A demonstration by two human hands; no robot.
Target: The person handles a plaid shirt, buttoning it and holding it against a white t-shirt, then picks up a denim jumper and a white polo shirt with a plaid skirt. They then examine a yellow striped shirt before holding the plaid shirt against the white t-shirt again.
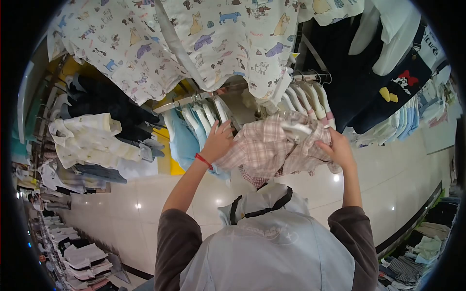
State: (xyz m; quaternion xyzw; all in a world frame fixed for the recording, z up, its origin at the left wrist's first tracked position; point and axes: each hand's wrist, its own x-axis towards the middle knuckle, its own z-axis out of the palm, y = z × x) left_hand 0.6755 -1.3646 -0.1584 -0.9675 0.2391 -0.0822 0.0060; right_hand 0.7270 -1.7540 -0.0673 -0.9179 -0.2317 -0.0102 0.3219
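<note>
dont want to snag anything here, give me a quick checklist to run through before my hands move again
1. Right hand grips the plaid shirt: ok, at its right side
2. Left hand has a firm hold: cannot tell, it is at the shirt's left edge with fingers spread
3. White hanger in the shirt: ok, it shows at the collar
4. Hanger's hook free of the rail: cannot tell
5. Shirt smooth: not ok, it is creased and bunched
6. Red checked cloth below it is a separate piece: cannot tell
</note>
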